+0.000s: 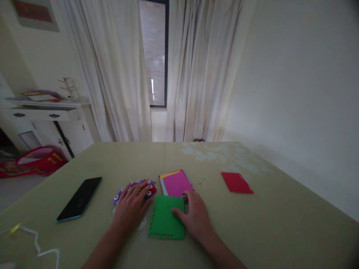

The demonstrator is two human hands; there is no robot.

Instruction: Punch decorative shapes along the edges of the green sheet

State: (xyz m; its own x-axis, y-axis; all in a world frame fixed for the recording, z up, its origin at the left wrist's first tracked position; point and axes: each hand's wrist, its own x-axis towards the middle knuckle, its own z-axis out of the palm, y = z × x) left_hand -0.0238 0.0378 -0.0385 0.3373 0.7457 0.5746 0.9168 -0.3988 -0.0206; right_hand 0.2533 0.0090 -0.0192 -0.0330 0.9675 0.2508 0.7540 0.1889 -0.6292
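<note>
My left hand (134, 200) lies with fingers spread over a cluster of purple toy pieces with white googly eyes (116, 199); some red shows among them. Beside it, a green sheet (165, 218) lies on the table, with small holes along its left and bottom edges. My right hand (196, 213) grips the sheet's right side, thumb on top and fingers curled by the upper right corner. A small dark red thing (185, 199) shows under the index finger; its kind is unclear. Just behind the green sheet is a stack of coloured sheets (177, 183), pink on top.
A red sheet (237, 183) with a notched edge lies at the right. At the left are a black-screened tablet (80, 198) and a white cable (36, 239) with a yellow tag. Tiny specks dot the table (269, 224). A cabinet (75, 123) and curtains (117, 74) stand behind.
</note>
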